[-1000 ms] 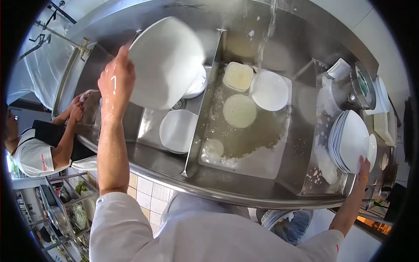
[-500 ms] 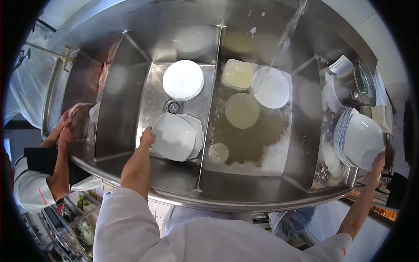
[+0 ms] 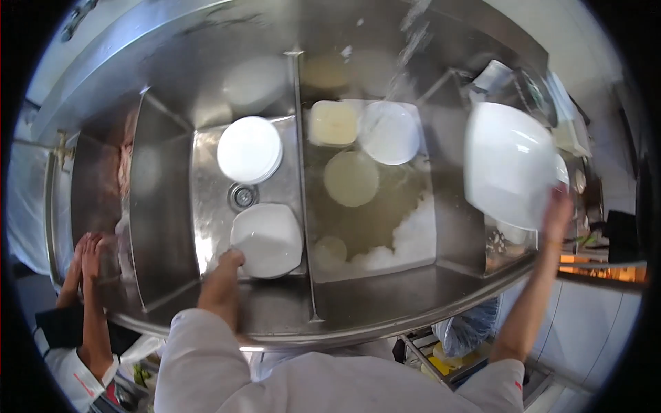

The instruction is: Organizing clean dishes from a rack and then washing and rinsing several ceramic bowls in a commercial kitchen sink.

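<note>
My right hand (image 3: 559, 210) grips the edge of a white squarish plate (image 3: 508, 165), lifted above the right-hand end of the sink and smeared by motion. More white crockery shows partly behind it, mostly hidden. My left hand (image 3: 226, 265) is closed at the near left edge of another white squarish plate (image 3: 267, 239), low in the drained basin. Beyond that plate, past the drain (image 3: 243, 197), stands a stack of round white plates (image 3: 249, 150). The middle basin holds cloudy water (image 3: 354, 227) with suds, a round white plate (image 3: 390, 133), a square container (image 3: 334, 123) and submerged round dishes (image 3: 351, 179).
Metal dividers (image 3: 300, 186) separate the basins. Water (image 3: 414, 34) streams in from the top. At far left, a co-worker's hands (image 3: 89, 251) are near raw meat (image 3: 126, 158) in another basin. A bin with a clear liner (image 3: 468, 327) stands below the sink's front edge.
My right hand has raised a plate off the stack at the right and moved it left. My left hand stays by the basin plates. The whole view has shifted, sliding the sink leftward.
</note>
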{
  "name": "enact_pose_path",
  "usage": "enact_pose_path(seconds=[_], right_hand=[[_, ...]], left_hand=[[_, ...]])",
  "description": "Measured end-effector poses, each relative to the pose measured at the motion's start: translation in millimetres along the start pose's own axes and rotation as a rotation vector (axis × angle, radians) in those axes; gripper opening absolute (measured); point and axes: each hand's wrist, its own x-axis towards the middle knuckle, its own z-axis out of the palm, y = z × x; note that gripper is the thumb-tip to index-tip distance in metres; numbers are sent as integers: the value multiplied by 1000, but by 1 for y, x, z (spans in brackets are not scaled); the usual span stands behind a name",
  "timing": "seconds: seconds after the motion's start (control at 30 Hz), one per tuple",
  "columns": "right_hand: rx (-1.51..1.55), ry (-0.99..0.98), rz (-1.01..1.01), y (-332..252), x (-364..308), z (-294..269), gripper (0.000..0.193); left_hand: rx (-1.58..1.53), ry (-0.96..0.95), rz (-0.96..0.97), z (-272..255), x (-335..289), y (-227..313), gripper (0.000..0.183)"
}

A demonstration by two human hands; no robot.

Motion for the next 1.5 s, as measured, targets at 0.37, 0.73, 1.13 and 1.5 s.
enact_pose_path(seconds=[0.37,0.73,1.13,1.5], right_hand=[[-320,-318,386,-71,-133,290,18],[1785,-127,1164,-63,-174,336,41],[1190,3,1040,-29,-92,322,54],[1115,-129,1192,-44,-67,328,64]], left_hand=[[-805,1185,838,-255,-225,291,25],[-219,766,958,-384,-176,388,57],[40,629,1415,-270,-112,536,64],[-245,87,1254,-292,-166,492,59]])
